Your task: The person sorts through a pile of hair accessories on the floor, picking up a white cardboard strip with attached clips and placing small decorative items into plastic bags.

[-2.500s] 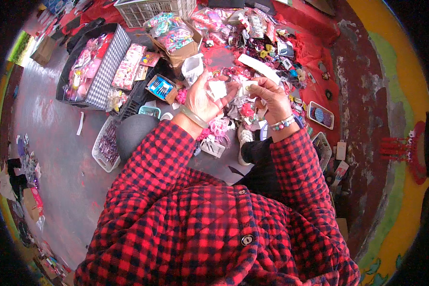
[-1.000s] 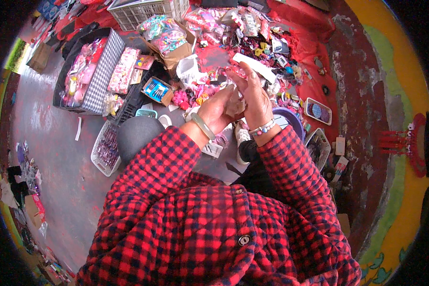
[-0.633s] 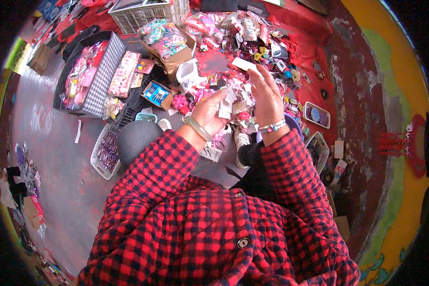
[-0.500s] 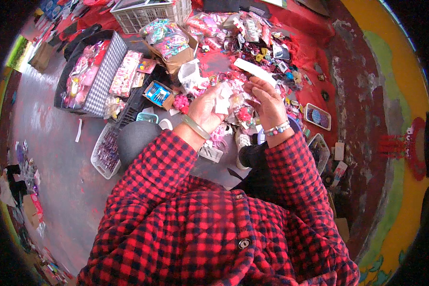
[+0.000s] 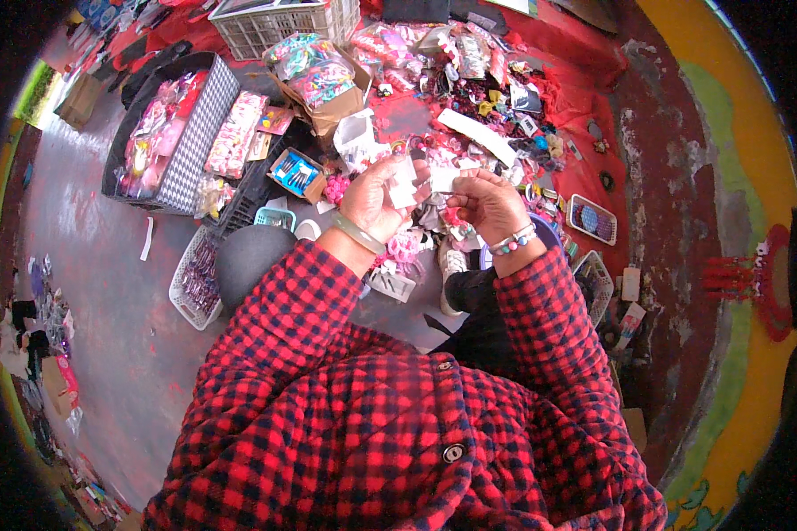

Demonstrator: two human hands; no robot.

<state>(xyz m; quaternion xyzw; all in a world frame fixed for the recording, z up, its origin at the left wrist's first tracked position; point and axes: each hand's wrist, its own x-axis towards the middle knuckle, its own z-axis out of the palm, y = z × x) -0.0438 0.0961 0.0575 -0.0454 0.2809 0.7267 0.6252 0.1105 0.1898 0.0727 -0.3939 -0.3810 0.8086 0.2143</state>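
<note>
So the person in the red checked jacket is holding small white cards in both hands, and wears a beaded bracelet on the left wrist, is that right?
Not quite. The head view shows the beaded bracelet on the right wrist; the left wrist has a plain pale bangle. The rest holds: the left hand and right hand each hold a small white card.

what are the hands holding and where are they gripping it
Left hand pinches a small white card by its left edge; right hand holds another white piece at its right end.

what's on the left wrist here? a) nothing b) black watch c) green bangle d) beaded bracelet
c: a pale green bangle circles the wrist of the left hand, which holds a small white card; the beaded bracelet is on the right hand side.
</note>
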